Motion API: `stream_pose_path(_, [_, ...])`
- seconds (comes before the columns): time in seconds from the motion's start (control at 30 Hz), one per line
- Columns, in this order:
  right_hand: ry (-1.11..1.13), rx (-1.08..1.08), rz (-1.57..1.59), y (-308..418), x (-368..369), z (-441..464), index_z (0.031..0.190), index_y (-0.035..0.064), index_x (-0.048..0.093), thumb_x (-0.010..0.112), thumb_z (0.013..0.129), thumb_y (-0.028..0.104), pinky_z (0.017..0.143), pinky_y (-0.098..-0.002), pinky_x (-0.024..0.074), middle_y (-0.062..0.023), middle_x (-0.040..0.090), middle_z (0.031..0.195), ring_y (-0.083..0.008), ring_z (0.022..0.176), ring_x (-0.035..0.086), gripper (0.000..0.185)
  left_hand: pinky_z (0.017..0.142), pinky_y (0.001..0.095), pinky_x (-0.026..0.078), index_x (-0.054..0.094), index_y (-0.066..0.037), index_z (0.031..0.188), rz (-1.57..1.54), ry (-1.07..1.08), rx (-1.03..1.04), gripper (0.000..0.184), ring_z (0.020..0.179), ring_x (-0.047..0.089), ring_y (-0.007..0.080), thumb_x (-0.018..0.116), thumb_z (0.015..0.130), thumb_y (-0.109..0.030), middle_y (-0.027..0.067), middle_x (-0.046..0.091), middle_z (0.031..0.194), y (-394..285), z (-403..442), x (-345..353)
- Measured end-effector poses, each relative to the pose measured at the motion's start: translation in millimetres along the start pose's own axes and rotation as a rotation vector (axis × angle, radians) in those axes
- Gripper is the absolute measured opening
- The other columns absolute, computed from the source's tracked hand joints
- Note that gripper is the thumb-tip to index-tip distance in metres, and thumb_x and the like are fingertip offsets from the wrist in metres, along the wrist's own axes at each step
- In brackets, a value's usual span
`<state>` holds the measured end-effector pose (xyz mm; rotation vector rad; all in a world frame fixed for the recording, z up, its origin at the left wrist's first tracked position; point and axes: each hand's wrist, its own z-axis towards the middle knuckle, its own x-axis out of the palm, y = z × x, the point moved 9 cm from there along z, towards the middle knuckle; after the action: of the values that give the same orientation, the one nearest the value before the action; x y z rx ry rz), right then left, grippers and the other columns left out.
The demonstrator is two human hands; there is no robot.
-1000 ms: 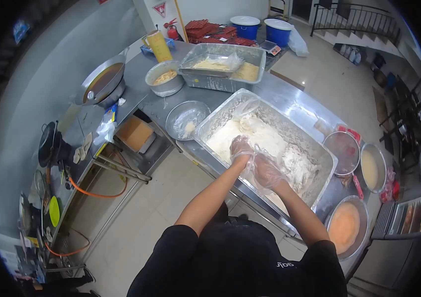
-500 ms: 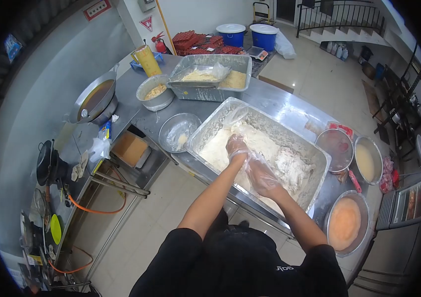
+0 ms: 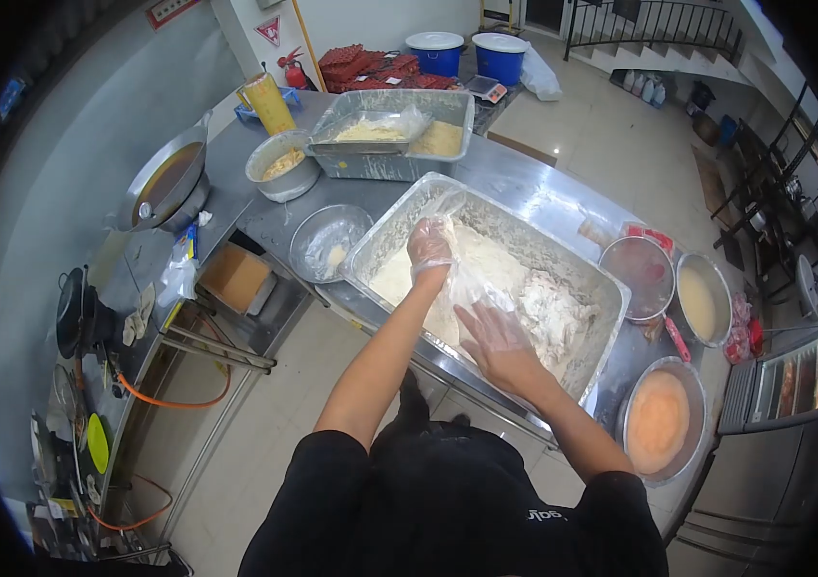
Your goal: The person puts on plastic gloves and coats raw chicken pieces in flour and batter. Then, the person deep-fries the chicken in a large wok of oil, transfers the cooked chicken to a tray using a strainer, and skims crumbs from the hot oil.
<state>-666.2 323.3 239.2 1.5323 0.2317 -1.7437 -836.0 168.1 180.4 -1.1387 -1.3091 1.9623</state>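
My left hand [image 3: 430, 244], in a clear plastic glove, is over the flour at the left part of a large metal tray. Its fingers are curled on the loose film of the clear plastic glove [image 3: 471, 285] that reaches to my right hand. My right hand [image 3: 497, 338] is near the tray's front rim, fingers spread inside that glove, with its wrist bare. White flour [image 3: 495, 255] covers much of the tray [image 3: 531, 229]. A lumpy flour-coated heap [image 3: 550, 313] lies to the right of my right hand.
Left of the tray stands a floury bowl [image 3: 305, 252]; behind are a small pot [image 3: 264, 185] and a grey tub [image 3: 341, 165]. At right are a sieve [image 3: 632, 279], a bowl of pale batter [image 3: 699, 298] and a bowl of orange powder [image 3: 657, 423]. A wok of oil [image 3: 163, 183] is far left.
My hands have moved apart: the left up and away, the right back toward me. The plastic film between them is stretched, and the right glove has slid down toward the fingers.
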Motion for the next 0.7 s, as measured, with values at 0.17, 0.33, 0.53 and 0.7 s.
stream_pose_path(0.17, [0.051,-0.067,-0.014,8,-3,-10,0.136,0.0116,0.033,0.05,0.088,0.026,0.101,-0.0461,0.03,-0.0192,0.04,0.133,-0.0374,0.124,0.035,0.053,0.075,0.04,0.043,0.059,-0.001,0.09,0.001,-0.014,0.013,0.019,0.083,0.058,0.034,0.047,0.086,-0.015,0.0204,0.061,0.088,-7,3,-10])
stream_pose_path(0.33, [0.08,0.055,0.403,-7,-15,-11,0.133,0.01,0.037,0.052,0.087,0.024,0.102,-0.0432,0.0304,-0.0189,0.043,0.131,-0.0371,0.124,0.036,0.05,0.082,0.0397,0.043,0.06,-0.004,0.101,0.301,0.184,0.085,0.025,0.094,0.058,0.0324,0.048,0.087,-0.022,0.0197,0.06,0.101,45,37,-3])
stream_pose_path(0.53, [0.092,0.177,0.516,-38,-31,0,0.117,0.006,0.054,0.057,0.084,0.019,0.092,-0.0383,0.0401,-0.0185,0.057,0.115,-0.0344,0.107,0.053,0.036,0.098,0.0358,0.036,0.051,-0.008,0.123,0.508,0.653,0.164,0.053,0.119,0.045,0.0299,0.053,0.082,-0.043,0.0167,0.051,0.125,51,44,-18])
stream_pose_path(0.7, [-0.003,0.206,0.575,-37,-33,25,0.109,0.0027,0.059,0.057,0.083,0.014,0.091,-0.0347,0.0405,-0.017,0.061,0.107,-0.0286,0.103,0.056,0.029,0.086,0.04,0.043,0.051,-0.007,0.122,-0.876,0.653,-0.427,0.046,0.102,0.056,0.0259,0.051,0.086,-0.037,0.0106,0.057,0.117,40,21,-60])
